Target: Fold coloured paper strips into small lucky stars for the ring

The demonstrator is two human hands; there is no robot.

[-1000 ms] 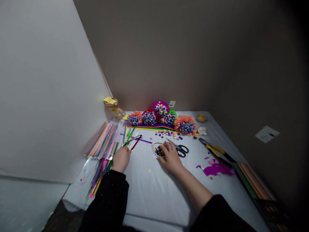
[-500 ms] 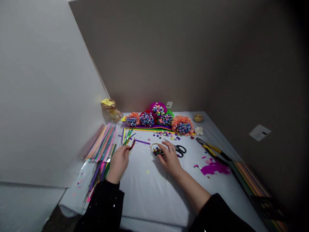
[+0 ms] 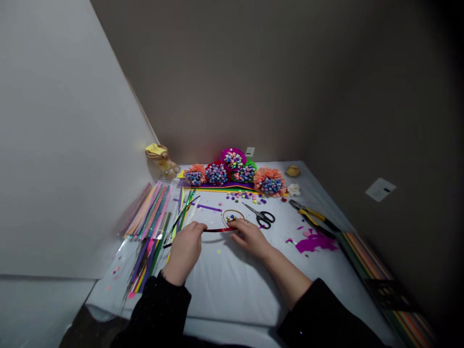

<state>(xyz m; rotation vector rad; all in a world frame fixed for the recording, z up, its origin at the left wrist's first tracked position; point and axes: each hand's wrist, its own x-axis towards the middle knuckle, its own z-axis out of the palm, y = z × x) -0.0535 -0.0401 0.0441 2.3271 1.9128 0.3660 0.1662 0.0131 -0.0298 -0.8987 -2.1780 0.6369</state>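
1. Your left hand point(image 3: 184, 252) is curled almost shut, its fingers closed over a thin red-and-black stem point(image 3: 217, 230). The stem passes under this hand and comes out on its far side, pointing toward the strips at your left.
2. Your right hand point(image 3: 250, 240) is also nearly closed, with its fingertips on the other end of the stem. You cannot tell how firm this grip is.
3. The stem runs almost level between your 2 hands, in front of you on the pale sheet point(image 3: 224, 295). You cannot tell whether it touches the sheet.
4. An oval wire hoop point(image 3: 232, 217) lies just beyond your right fingertips, holding a few small coloured stars point(image 3: 231, 218).
5. Black-handled scissors point(image 3: 263, 218) lie just right of the hoop, with yellow-handled pliers point(image 3: 311, 214) and magenta paper scraps point(image 3: 315, 243) farther right.
6. Past your left hand are a bundle of pipe cleaners point(image 3: 184, 212) and coloured strips in clear plastic sleeves point(image 3: 148, 211).
7. Along the back stand 5 crepe-paper flowers point(image 3: 232, 171), topped with coloured stars.
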